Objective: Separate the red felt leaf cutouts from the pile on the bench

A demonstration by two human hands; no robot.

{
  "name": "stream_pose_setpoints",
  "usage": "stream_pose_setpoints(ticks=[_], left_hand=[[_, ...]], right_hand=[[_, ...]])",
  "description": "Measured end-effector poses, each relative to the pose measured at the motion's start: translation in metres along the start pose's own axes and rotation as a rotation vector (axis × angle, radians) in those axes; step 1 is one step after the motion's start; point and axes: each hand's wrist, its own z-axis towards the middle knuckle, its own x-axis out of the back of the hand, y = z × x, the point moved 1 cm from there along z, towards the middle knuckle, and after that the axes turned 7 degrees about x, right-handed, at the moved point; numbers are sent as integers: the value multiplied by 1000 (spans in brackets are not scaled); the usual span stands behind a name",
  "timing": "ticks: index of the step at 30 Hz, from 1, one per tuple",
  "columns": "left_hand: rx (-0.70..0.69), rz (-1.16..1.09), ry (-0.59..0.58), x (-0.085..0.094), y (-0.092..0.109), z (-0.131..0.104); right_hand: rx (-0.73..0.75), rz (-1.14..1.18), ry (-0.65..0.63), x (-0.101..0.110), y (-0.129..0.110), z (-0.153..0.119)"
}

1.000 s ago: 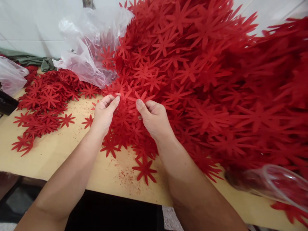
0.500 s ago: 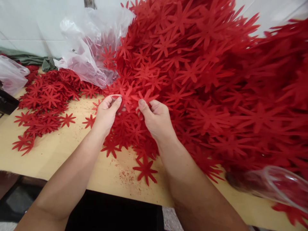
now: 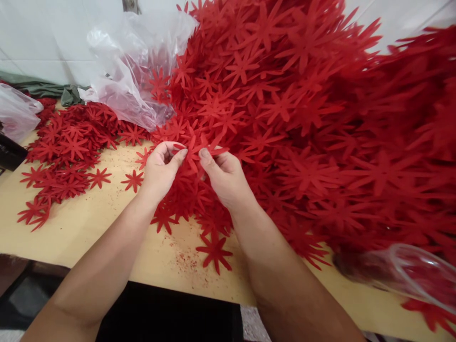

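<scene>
Between thumb and fingers, my left hand (image 3: 162,166) pinches a red flower-shaped cutout (image 3: 193,151) with long narrow petals. My right hand (image 3: 223,175) is closed on another red cutout (image 3: 214,146), whose petals stick out above the thumb. The two pieces meet or overlap between my hands; whether they are joined I cannot tell. Both hands hover just in front of a tall heap of red flower cutouts (image 3: 278,107), and my fingertips are partly hidden behind the pieces.
A smaller pile of red cutouts (image 3: 73,145) lies left on the wooden table (image 3: 89,228). A crumpled clear plastic bag (image 3: 128,71) leans by the wall. Single cutouts (image 3: 215,251) and red crumbs lie near the front. At right, a clear plastic container (image 3: 402,270) rests on its side.
My hands have come slightly closer together, the right one shifting left and a little down. The held red pieces have turned slightly, and each hand keeps its pinch.
</scene>
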Motion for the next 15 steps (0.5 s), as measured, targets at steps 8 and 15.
stream_pose_setpoints(ticks=[8,15], left_hand=[[-69,95,1,-4,-5,-3],[-95,17,-10,-2,-5,-4]], right_hand=[[-64,77,3,-1,-3,-1],[-45,55,118,1,-1,-1]])
